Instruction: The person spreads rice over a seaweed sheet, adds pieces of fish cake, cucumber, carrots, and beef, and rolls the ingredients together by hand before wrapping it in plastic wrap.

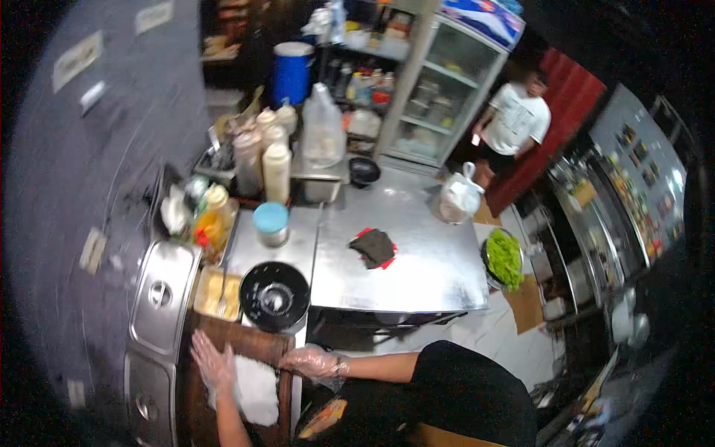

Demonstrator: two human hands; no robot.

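Note:
A flat white sheet or layer (257,391) lies on a dark brown wooden board (201,413) at the lower left. My left hand (214,365), in a clear plastic glove, is at the sheet's left edge with its fingers stretched out and nothing in them. At the board's right edge is my right hand (309,362), also gloved; its fingers are blurred, and whether they hold anything is unclear. Just beyond the board sit a tub of pale yellow food (211,287) with a fork in it and a black bowl (275,296) with white residue.
Steel lidded pans (164,294) line the left side. Squeeze bottles (277,173) and a blue-lidded jar (271,223) stand beyond the bowl. A dark cloth (372,247) lies on the steel table (424,279). Lettuce (504,258) is at right. A person (518,119) stands near the fridge.

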